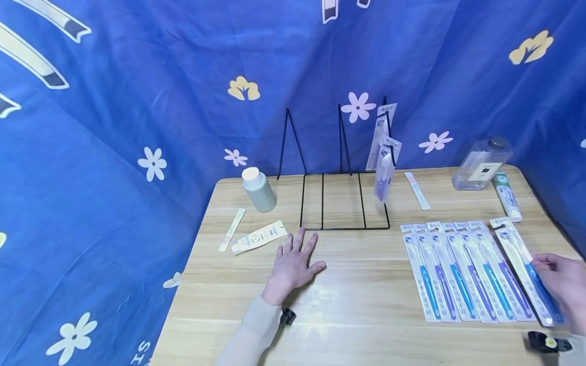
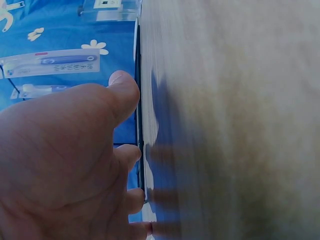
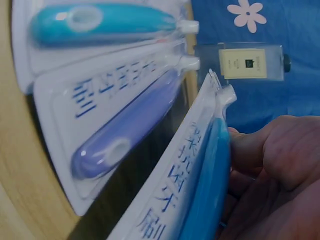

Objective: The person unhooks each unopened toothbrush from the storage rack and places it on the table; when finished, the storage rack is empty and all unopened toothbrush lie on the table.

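Observation:
At the right of the table, my right hand (image 1: 560,282) pinches the edge of a packaged blue toothbrush (image 1: 517,254). In the right wrist view that package (image 3: 205,185) is tilted up beside a purple packaged toothbrush (image 3: 127,127). A row of several packaged toothbrushes (image 1: 462,272), blue and purple, lies to its left. My left hand (image 1: 293,264) is spread palm down at the front edge of a black wire rack (image 1: 322,203); whether it presses the wood is unclear. Two packaged toothbrushes hang at the rack's right side, the nearer one (image 1: 384,168) purple.
A grey-green bottle with a white cap (image 1: 259,189), a flat cream tube (image 1: 259,237) and a slim sachet (image 1: 232,230) lie left of the rack. Rightward are another sachet (image 1: 417,190), a clear bottle (image 1: 480,165) and a toothpaste tube (image 1: 507,197). Blue patterned cloth (image 1: 183,76) surrounds the table.

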### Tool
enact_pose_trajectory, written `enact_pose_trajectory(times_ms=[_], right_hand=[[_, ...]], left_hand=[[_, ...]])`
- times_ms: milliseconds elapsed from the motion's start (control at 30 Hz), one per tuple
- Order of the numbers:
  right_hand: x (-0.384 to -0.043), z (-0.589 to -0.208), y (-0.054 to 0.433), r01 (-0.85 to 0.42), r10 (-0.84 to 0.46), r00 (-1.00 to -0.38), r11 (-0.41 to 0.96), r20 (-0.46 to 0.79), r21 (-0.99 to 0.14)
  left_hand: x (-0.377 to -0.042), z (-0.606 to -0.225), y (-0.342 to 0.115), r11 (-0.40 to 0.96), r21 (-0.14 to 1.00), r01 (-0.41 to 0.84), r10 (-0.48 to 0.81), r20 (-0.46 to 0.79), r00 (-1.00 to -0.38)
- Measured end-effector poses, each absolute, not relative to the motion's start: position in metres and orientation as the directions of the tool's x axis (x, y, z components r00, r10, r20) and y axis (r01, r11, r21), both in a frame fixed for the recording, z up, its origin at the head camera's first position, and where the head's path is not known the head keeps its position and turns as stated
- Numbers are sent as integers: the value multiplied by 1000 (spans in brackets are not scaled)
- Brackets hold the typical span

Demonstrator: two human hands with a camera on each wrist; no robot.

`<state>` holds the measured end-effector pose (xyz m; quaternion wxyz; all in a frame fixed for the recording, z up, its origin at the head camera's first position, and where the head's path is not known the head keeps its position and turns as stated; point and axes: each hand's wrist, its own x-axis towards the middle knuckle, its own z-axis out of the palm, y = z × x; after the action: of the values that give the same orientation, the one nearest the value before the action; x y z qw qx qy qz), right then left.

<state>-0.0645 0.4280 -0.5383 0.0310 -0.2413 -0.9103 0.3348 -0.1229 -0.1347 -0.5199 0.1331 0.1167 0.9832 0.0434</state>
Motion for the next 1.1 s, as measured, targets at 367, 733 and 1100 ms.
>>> enact_pose_trajectory(times_ms=[367,733,1100], right_hand=[[-74,-548,434,517,443,-854,658,-274,-548],[-79,-539,428,511,453,-859,743,-238,-433],[-81,-527,422,491,445,-871,796,-206,-355]], left_hand=[[-123,-520,-134,970,115,216,239,-255,-937],[-123,-519,-135,970,115,213,236,-255,-938],[-122,-518,-135,969,121,215,239,-253,-937]])
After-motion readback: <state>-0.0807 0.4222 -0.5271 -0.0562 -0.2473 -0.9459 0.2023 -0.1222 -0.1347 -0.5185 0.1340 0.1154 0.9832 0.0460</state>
